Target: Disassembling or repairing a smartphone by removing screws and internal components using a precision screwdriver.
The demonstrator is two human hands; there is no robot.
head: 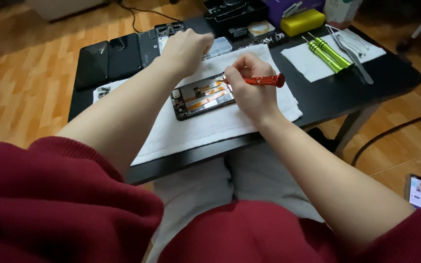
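Two hands work over an open phone (202,97) that lies on a white cloth (210,127) on the black table (347,90). The right hand (250,87) has its fingers curled tight round a red screwdriver (264,80) — tip at the phone's right end, handle out to the right. The left hand (187,48) is a closed fist just past the phone's far edge; I cannot tell if it holds anything. The phone's long side runs left to right, tilted a bit, right end farther away. It would be best to keep the tip straight in the screw and press softly — turning slowly. Green screwdrivers (328,52) lie at the far right.
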